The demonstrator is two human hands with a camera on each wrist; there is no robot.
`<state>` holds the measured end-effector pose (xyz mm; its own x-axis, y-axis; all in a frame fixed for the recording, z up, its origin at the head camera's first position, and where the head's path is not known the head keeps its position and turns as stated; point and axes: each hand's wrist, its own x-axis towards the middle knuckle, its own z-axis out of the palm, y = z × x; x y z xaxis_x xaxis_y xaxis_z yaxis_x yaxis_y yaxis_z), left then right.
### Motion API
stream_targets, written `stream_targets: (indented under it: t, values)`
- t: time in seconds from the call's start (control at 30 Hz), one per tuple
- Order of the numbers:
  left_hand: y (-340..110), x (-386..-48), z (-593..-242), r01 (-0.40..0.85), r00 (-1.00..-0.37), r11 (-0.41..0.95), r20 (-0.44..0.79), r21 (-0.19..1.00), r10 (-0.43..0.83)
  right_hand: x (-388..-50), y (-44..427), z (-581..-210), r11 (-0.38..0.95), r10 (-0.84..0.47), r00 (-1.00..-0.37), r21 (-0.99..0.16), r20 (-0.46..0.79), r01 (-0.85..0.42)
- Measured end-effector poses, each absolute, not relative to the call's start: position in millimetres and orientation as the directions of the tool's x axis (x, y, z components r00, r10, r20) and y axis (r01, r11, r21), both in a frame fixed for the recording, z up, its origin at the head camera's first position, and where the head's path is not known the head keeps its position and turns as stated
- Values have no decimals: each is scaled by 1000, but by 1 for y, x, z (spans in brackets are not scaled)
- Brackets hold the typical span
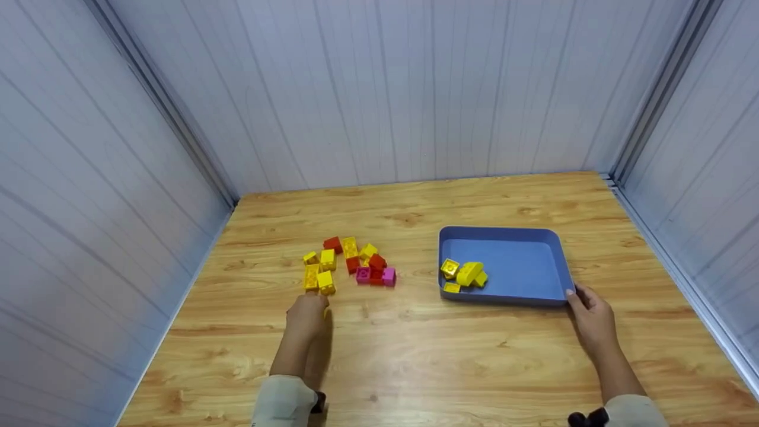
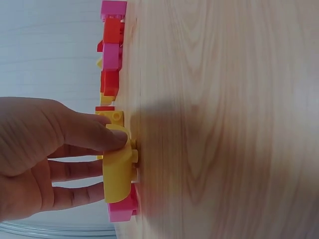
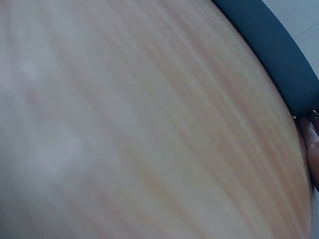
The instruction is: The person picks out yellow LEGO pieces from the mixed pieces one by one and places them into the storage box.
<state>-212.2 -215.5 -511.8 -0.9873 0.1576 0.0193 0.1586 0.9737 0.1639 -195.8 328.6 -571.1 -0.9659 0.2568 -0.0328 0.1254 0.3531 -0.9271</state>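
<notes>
My left hand (image 1: 306, 317) is at the near side of the loose blocks. In the left wrist view, the thumb and fingers of that hand (image 2: 60, 149) pinch a rounded yellow block (image 2: 117, 172), its studs facing the table. Yellow blocks (image 1: 328, 260), red blocks (image 1: 333, 244) and pink blocks (image 1: 388, 276) lie in a loose group beyond it. On the right, my right hand (image 1: 595, 320) grips the near right corner of a blue-grey tray (image 1: 504, 300), thumb on the rim. Several yellow blocks (image 1: 469, 274) lie at the tray's left end.
The wooden table (image 1: 415, 356) has white panel walls (image 1: 379, 89) behind it and at both sides. Bare wood lies between the loose blocks and the tray. The right wrist view shows mostly tabletop (image 3: 149, 124), with the tray's side (image 3: 271, 55) at upper right.
</notes>
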Motion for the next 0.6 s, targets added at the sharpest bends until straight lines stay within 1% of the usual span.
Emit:
stream_targets:
  t: [0.2,0.4,0.6]
  values:
    - [-214,-212,-513,180,-984,963,59,201,171,-197,329,-570,325,245,-968,-937,-51,131]
    - [-208,-210,-509,148,-989,955,40,256,143,-197,328,-569,312,232,-971,-941,-62,134]
    - [-195,-210,-505,221,-975,937,89,271,204,-196,329,-570,309,237,-969,-941,-65,139]
